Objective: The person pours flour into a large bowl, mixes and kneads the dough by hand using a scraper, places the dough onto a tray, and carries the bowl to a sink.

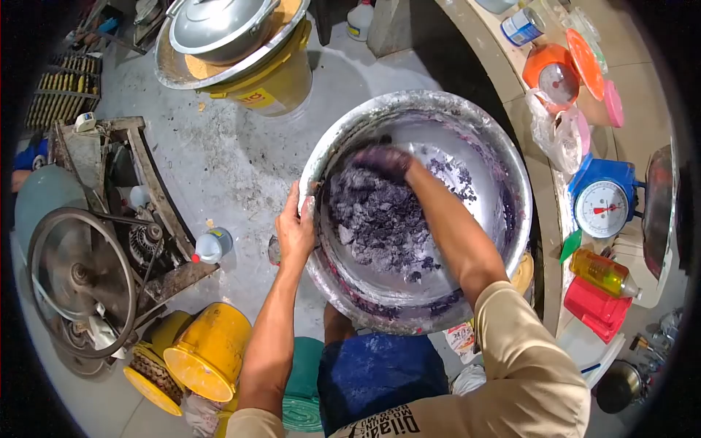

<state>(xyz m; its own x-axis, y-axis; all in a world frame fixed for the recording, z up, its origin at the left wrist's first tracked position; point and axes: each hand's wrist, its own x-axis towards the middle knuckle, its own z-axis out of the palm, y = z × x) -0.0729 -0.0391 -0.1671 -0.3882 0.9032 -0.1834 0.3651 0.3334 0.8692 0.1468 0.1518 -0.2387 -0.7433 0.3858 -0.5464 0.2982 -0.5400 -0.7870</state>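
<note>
A large round metal basin [504, 241] is in front of me, its rim and walls smeared with white and purple residue. Inside it lies a heap of crumbly, dark purple dough-like mixture [383, 219], with looser crumbs on its right. My left hand [295, 230] grips the basin's left rim, thumb on the inner side. Deep in the basin, my right hand [381, 160] is against the upper part of the mixture, coated dark purple. Its fingers are blurred and partly hidden, so their position does not show.
A yellow bucket [274, 84] bearing metal basins stands beyond. On the right, a counter [478, 44] carries a blue scale [600, 197], an orange scale [553, 77] and an oil bottle [602, 271]. A wheeled machine [80, 274] and yellow buckets [209, 350] are at left.
</note>
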